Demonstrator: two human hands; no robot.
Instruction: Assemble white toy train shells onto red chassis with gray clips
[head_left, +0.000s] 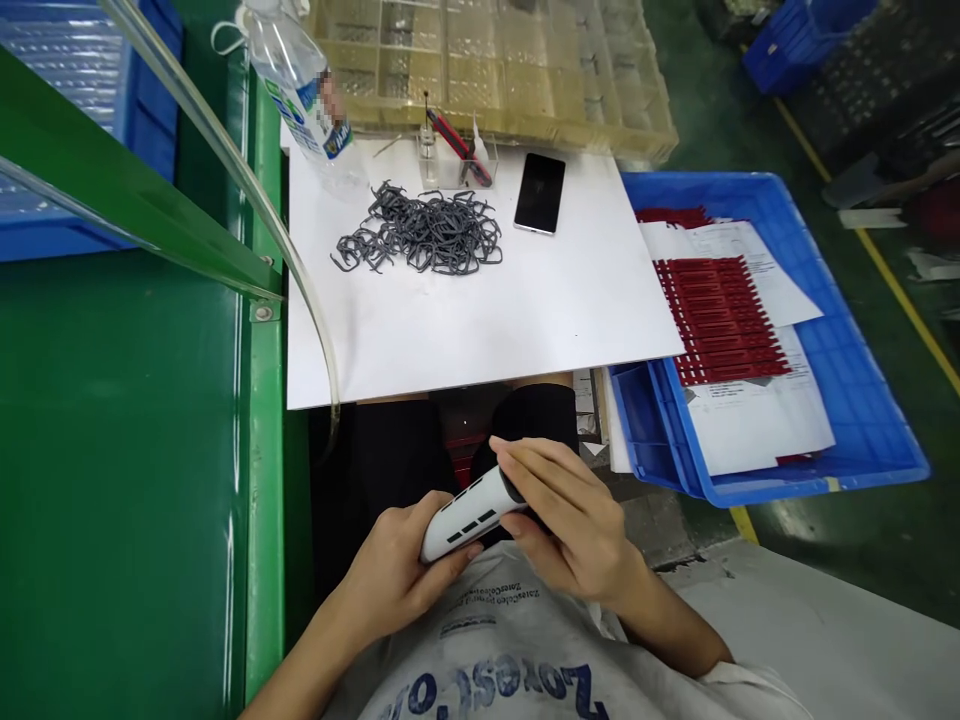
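Observation:
Above my lap I hold a white plastic housing (469,520) with dark rectangular slots along its side and a dark rim at its right end. My left hand (409,560) is wrapped around its lower left end, thumb along the near side. The fingers of my right hand (574,520) are bent over the dark-rimmed end, with the thumb below it. What lies under those fingers is hidden. Beyond my hands, a tangled pile of dark grey bent strips or rings (431,228) rests on the white tabletop (487,325).
On the tabletop are a black phone (540,193), a clear plastic bottle (307,95) and a small clear box (457,165) with tools. A yellowish divided tray (495,85) lies behind. Right, a blue crate (874,400) holds red parts (724,320); left, a green frame (266,500).

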